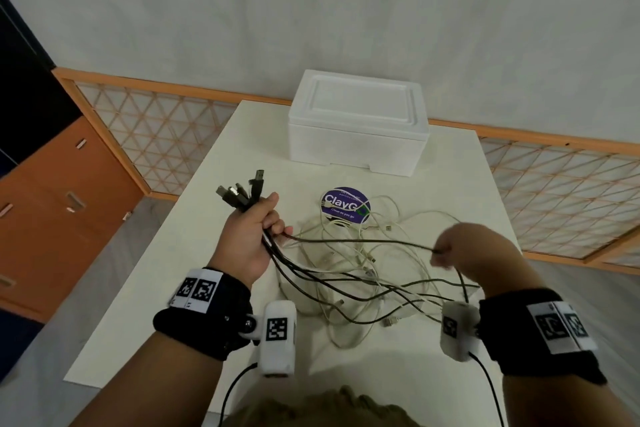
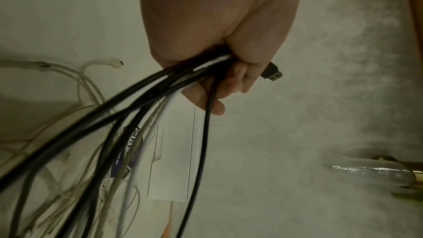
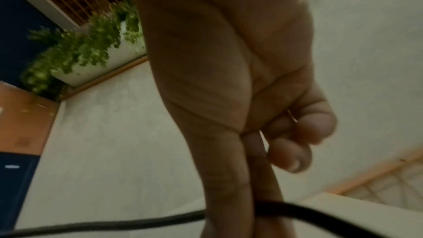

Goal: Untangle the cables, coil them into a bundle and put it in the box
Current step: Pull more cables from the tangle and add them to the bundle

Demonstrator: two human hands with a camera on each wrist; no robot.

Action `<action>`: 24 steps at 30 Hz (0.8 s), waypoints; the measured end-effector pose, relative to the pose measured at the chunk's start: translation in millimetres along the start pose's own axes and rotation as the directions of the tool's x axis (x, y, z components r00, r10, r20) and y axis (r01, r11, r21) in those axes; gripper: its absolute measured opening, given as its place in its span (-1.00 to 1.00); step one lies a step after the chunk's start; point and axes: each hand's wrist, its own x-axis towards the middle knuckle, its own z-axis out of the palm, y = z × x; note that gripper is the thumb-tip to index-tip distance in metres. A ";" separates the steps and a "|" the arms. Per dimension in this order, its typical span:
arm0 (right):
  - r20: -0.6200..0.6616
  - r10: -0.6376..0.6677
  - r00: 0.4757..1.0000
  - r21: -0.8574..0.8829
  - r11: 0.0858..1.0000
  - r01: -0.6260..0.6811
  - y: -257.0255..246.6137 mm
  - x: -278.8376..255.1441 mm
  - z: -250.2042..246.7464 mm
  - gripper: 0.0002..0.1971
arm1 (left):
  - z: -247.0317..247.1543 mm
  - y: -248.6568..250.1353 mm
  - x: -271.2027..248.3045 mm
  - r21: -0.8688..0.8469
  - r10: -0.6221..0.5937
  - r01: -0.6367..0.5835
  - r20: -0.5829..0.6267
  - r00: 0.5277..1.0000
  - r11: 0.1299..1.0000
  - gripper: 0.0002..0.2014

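My left hand [image 1: 258, 224] [image 2: 219, 79] grips a bunch of black cables [image 1: 301, 270] [image 2: 119, 104] above the white table [image 1: 194, 218]; their USB plugs [image 1: 242, 189] [image 2: 272, 72] stick out past the fist. One black cable [image 1: 363, 242] [image 3: 343, 216] runs taut from that fist to my right hand [image 1: 446, 250] [image 3: 258, 187], which pinches it between thumb and forefinger. Below them a tangle of white cables [image 1: 349, 274] [image 2: 91, 79] lies on the table. The white foam box [image 1: 356, 121] stands at the far end with its lid on.
A round purple sticker [image 1: 345, 204] lies on the table under the white cables, in front of the box. An orange-framed lattice screen [image 1: 162, 135] runs behind the table. Orange drawers [image 1: 52, 204] stand at the left.
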 end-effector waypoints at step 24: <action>-0.237 -0.354 0.905 0.123 0.913 0.389 -16.4 -26.0 70.2 -0.79 | -33.4 -2.9 -21.3 -0.115 -0.070 0.057 -0.112 0.991 0.992 -0.53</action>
